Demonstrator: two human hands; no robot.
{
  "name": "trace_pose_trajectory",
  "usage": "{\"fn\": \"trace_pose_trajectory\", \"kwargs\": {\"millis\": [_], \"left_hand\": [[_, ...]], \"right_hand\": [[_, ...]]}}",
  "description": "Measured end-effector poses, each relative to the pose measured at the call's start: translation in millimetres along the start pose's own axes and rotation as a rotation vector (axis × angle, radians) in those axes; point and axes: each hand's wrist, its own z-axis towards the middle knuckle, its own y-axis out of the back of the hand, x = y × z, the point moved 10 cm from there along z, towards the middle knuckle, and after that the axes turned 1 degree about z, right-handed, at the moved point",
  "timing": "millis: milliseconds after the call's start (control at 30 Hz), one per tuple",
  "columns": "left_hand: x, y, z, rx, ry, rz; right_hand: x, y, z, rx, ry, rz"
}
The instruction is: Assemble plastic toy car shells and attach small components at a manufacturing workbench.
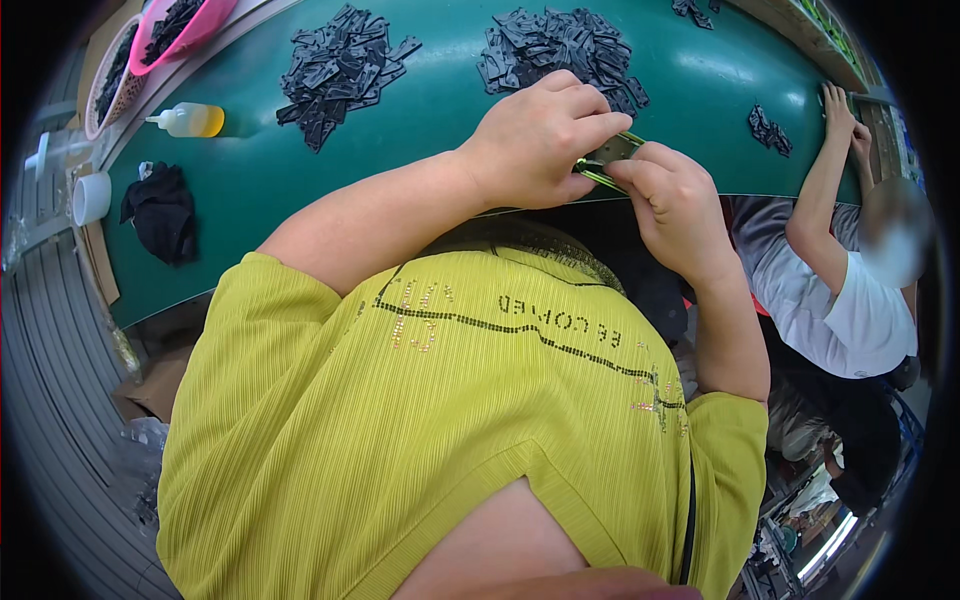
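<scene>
My left hand (540,140) and my right hand (672,205) meet at the near edge of the green belt (440,110). Between their fingertips they pinch one small flat part (608,155), grey with a yellow-green edge. Most of that part is hidden by my fingers. Just beyond my left hand lies a heap of small dark flat parts (560,45). A second such heap (335,70) lies further left on the belt.
A yellow squeeze bottle (190,120) and a black cloth (162,215) lie at the belt's left end, near a white cup (90,197) and a pink basket (175,30). On the right another person (850,290) reaches toward a small dark pile (770,130).
</scene>
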Motion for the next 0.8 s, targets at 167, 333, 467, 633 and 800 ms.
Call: {"fn": "trace_pose_trajectory", "kwargs": {"millis": [167, 333, 467, 633, 800], "left_hand": [[-0.6, 2.4, 1.4, -0.025, -0.011, -0.006], [0.6, 5.8, 4.5, -0.031, 0.001, -0.020], [6.8, 6.6, 1.7, -0.023, 0.060, -0.020], [3.8, 5.9, 4.5, -0.002, 0.068, -0.043], [5.0, 3.6, 7.8, 0.010, 0.064, -0.019]], "right_hand": [[-0.2, 0.6, 1.1, -0.034, 0.018, 0.023], [-1.6, 8.2, 0.6, -0.129, 0.021, 0.026], [-35.9, 39.6, 2.6, -0.199, -0.136, 0.151], [-164.8, 58.7, -2.3, -0.479, -0.668, 0.547], [-251.0, 52.4, 21.9, -0.650, -0.816, 0.752]]}}
